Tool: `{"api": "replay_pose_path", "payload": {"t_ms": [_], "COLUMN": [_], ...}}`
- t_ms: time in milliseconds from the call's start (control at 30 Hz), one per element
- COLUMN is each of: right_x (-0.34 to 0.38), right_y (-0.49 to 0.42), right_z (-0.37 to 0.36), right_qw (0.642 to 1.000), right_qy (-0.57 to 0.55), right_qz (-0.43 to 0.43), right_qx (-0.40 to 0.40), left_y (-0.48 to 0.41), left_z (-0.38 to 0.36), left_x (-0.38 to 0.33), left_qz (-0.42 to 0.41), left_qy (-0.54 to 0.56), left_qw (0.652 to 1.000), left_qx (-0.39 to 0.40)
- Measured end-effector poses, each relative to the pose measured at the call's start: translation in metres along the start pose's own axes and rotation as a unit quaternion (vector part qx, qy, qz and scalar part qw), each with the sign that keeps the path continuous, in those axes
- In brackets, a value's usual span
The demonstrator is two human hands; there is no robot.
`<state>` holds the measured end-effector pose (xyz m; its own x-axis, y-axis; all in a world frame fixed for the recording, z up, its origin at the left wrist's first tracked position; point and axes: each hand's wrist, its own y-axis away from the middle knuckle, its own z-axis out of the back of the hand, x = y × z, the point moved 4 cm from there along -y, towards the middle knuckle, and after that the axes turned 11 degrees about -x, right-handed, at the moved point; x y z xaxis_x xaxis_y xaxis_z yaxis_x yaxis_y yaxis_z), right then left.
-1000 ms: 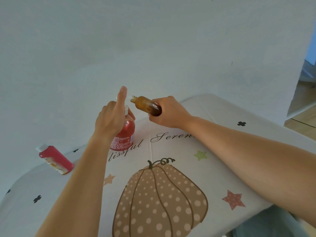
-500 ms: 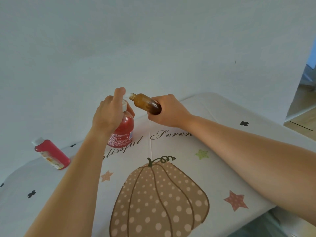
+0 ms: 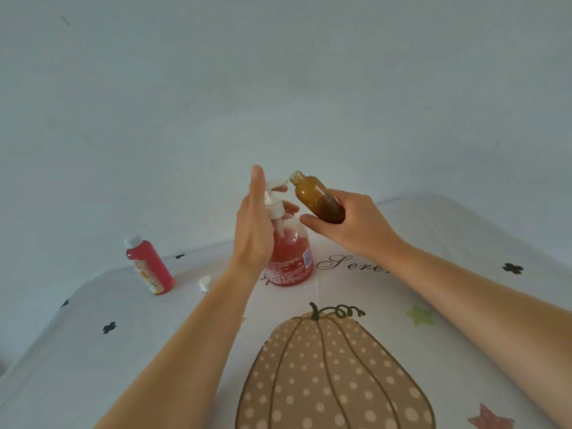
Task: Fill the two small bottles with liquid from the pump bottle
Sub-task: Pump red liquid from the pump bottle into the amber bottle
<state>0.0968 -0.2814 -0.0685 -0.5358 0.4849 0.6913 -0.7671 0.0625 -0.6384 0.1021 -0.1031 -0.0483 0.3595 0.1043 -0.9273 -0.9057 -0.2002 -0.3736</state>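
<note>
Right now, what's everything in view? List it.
pump bottle: 1, clear with red liquid and a white pump, standing mid-table
amber bottle: 1, brown, uncapped, tilted in the air with its mouth close to the pump spout
red bottle: 1, red with a white cap on, standing on the table's left
white cap: 1, white, loose on the table between the red bottle and the pump bottle
tablecloth: 1, white with pumpkin, star, cross and script prints, covering the table
wall: 1, pale grey, behind the table
left hand: 1, at the pump, index finger raised, other fingertips showing past the pump neck
right hand: 1, gripping the amber bottle's lower half
</note>
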Motion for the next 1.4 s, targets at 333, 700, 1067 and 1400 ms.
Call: {"api": "replay_pose_path", "payload": {"t_ms": [333, 700, 1067, 1400], "right_x": [-0.016, -0.002, 0.002, 0.006], "right_y": [0.002, 0.0, -0.006, -0.008], "right_z": [0.013, 0.016, 0.03, 0.033], "right_qw": [0.998, 0.996, 0.993, 0.999], "right_qy": [-0.006, 0.039, 0.062, 0.007], "right_qz": [-0.011, 0.057, 0.094, 0.039], "right_qx": [0.065, 0.048, -0.029, 0.013], "left_y": [0.019, 0.023, 0.025, 0.022], "left_z": [0.017, 0.015, 0.001, -0.002], "left_x": [0.004, -0.007, 0.001, 0.002], "left_qz": [-0.338, -0.408, -0.375, -0.374], "left_qy": [-0.155, -0.197, -0.188, -0.193], "left_qw": [0.927, 0.89, 0.907, 0.905], "left_qx": [-0.042, -0.044, -0.037, -0.064]}}
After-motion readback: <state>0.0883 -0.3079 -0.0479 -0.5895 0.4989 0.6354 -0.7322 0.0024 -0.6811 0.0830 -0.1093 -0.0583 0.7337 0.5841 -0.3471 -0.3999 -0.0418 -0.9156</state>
